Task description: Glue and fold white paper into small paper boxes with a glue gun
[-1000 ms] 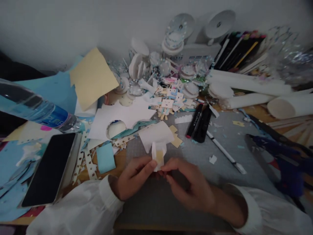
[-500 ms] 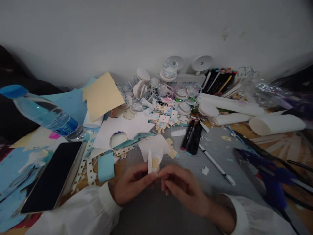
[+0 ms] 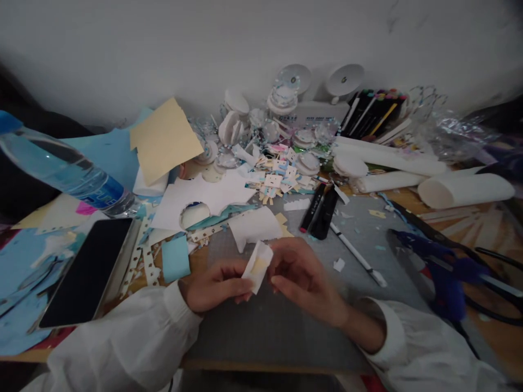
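Observation:
My left hand is closed on a small folded white paper with a pale yellow patch inside, its thumb pressing the lower left edge. My right hand is at the paper's right side, with curved fingers close against the upper right corner. A gap shows between its thumb and index finger; whether the fingertips touch the paper is hard to make out. Behind them a curled white paper sheet lies on the grey mat.
Small paper cutouts are heaped beyond the hands. Black markers and a white pen lie to the right, near a blue glue gun. On the left are a phone, a water bottle and cut sheets.
The folded paper has tilted to the right and flattened in my left hand. My right hand has moved from its lower corner up to its upper right corner. The view has shifted slightly.

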Motion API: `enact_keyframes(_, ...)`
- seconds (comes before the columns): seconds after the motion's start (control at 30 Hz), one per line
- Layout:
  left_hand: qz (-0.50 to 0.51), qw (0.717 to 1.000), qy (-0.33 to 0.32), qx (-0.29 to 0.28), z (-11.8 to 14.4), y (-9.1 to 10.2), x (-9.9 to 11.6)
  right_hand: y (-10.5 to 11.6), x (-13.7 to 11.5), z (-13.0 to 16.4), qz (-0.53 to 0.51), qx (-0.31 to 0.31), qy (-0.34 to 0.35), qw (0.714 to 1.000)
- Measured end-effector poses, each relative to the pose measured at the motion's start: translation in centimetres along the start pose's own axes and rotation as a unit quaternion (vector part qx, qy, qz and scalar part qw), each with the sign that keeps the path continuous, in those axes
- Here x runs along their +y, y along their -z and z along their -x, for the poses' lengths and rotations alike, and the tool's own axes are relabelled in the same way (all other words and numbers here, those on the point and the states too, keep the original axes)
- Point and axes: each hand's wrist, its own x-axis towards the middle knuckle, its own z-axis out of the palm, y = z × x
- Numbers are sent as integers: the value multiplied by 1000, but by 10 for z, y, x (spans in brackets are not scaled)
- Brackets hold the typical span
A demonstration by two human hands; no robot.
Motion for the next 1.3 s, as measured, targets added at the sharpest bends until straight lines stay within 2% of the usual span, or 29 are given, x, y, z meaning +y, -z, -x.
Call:
enact_keyframes(0.13,6,1000,16,-19,0,1,0,-1,-2,1,-14,23,-10,1000)
enact_keyframes(0.27,24,999,21,-13,2,4,-4,3,-6,0,5,68,-27,997)
enact_keyframes(0.47,52,998,32,-18,4,6,-6,18,-9,0,41,188,-30,981)
enact_keyframes(0.53,55,997,41,-29,4,7,-6,22,-11,0,70,207,-48,975)
enact_keyframes(0.63,57,996,51,-45,3,7,-5,22,-13,2,109,184,-62,975)
enact_keyframes(0.8,56,995,64,-56,2,7,-2,15,-15,7,76,39,9,996)
enact_keyframes(0.87,51,994,72,-62,2,7,0,10,-15,8,79,-20,4,997)
enact_keyframes(0.93,44,993,77,-72,2,8,1,6,-16,8,111,-52,1,992)
enact_keyframes(1.07,20,991,74,-106,1,8,4,2,-17,5,161,-38,-8,986)
enact_keyframes(1.3,-30,989,42,-137,-1,7,6,-4,-12,6,78,21,-90,993)
